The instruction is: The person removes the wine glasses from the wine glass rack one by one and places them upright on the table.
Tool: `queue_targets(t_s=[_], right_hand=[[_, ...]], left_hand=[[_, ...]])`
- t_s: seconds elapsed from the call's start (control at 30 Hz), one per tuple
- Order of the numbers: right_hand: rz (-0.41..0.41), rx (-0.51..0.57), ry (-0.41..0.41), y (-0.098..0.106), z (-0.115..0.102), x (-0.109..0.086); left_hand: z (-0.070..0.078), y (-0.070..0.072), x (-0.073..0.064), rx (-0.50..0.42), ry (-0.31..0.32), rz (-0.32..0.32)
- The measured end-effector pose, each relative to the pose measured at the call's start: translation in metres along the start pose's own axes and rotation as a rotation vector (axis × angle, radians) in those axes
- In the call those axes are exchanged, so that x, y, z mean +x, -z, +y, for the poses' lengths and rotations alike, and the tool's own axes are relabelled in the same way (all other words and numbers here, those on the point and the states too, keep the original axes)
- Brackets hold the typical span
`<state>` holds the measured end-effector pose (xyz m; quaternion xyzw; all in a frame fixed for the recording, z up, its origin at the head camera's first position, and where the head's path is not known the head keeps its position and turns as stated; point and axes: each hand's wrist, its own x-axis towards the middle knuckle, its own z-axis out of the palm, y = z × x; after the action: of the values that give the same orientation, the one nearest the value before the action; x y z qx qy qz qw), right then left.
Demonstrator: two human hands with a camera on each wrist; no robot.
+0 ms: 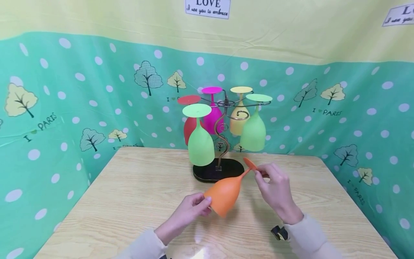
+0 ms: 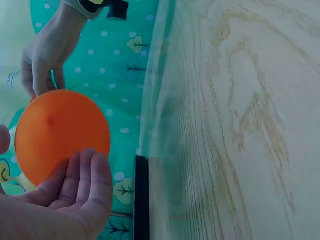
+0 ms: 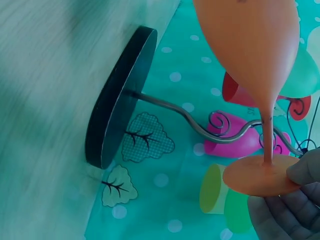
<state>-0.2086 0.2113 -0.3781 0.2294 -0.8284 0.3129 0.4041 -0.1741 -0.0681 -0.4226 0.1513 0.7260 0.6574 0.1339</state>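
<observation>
To control the orange goblet (image 1: 224, 192) well, we should support it at both ends – lightly at the bowl so that its wall is not squeezed out of shape, securely at the foot – and keep it clear of the black base (image 1: 203, 172) just behind it. We hold the goblet tilted over the table (image 1: 136, 201), its mouth low toward our left and its foot raised toward our right. Our left hand (image 1: 191, 209) grips the bowl near the rim between thumb and fingers, while our right hand (image 1: 276, 187), set higher, narrows to a pinch on the foot's edge.
</observation>
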Motion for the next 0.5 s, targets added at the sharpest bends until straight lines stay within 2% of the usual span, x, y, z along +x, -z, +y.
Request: queue_targets(t_s=[0.2, 0.4, 0.5], right_hand=[[0.001, 0.031, -0.036, -0.008, -0.003, -0.006], [-0.015, 0.044, -0.07, -0.015, -0.005, -0.013], [-0.029, 0.049, -0.097, -0.018, -0.005, -0.017]], left_hand=[[0.004, -0.001, -0.001, -0.109, 0.0, 0.118], [0.008, -0.003, -0.006, -0.219, 0.001, 0.161], [0.01, -0.003, -0.009, -0.243, 0.009, 0.185]])
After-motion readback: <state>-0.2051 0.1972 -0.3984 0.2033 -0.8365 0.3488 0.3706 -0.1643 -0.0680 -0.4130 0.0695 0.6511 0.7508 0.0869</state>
